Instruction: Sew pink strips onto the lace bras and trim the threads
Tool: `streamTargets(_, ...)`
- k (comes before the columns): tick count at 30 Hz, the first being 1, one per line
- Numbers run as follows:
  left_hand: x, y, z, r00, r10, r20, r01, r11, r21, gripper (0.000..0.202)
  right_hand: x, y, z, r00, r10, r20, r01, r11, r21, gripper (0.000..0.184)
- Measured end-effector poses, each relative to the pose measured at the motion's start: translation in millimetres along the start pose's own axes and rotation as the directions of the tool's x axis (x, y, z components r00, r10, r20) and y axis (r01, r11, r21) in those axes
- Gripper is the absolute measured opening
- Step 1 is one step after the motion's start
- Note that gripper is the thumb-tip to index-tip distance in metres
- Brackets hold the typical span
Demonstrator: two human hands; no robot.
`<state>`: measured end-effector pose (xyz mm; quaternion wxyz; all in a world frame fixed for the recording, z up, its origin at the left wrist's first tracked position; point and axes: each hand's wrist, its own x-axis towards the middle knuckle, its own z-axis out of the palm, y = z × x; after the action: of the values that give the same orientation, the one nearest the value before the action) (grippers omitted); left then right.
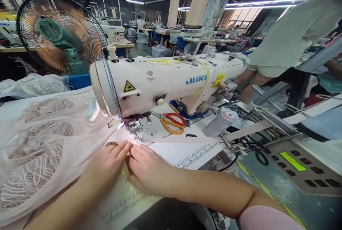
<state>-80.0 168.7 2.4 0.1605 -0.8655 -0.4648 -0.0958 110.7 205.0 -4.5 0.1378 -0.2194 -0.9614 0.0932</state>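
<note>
Just in front of the needle area of a white sewing machine (165, 80), my two hands meet fingertip to fingertip. My left hand (110, 157) is closed, its fingers pressed together on the edge of a pale pink garment with lace panels (80, 148). Fingers of my right hand (146, 165) pinch the same fabric edge, close to the presser foot (133, 127). The garment spreads leftward over the table, its lace (40, 165) lying flat. A small brown round object (112, 143) shows by my left fingers. My palms hide part of the cloth.
Scissors with red and orange handles (175, 123) lie on the machine bed. A ruler strip (197, 155) runs along the table edge. A thread cone (221, 121) and control panel (296, 167) are at right. A fan (61, 37) stands behind left; a person (283, 41) stands right.
</note>
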Motion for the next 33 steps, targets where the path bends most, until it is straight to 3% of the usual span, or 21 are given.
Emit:
streamTargets(7,-4,-19,1.1,0.998,0.046,0.051,-0.042,0.996,-0.079,0.048,-22,14,-6,0.996,-0.090,-0.025,0.092,0.993,0.079,0.040)
streamTargets(13,-2,-27,0.9,0.994,0.042,0.098,-0.030,0.992,-0.119,0.046,-40,34,-6,0.996,-0.048,-0.076,0.058,0.989,0.139,0.035)
streamTargets(27,-1,-40,6.9,0.993,0.040,0.113,-0.022,0.987,-0.159,0.055,-40,32,-7,0.997,0.000,-0.074,0.014,0.983,0.185,0.031)
streamTargets(33,-2,-43,6.9,0.986,0.019,0.167,0.011,0.983,-0.181,0.060,-41,32,-7,0.998,0.012,-0.056,-0.001,0.981,0.195,0.030)
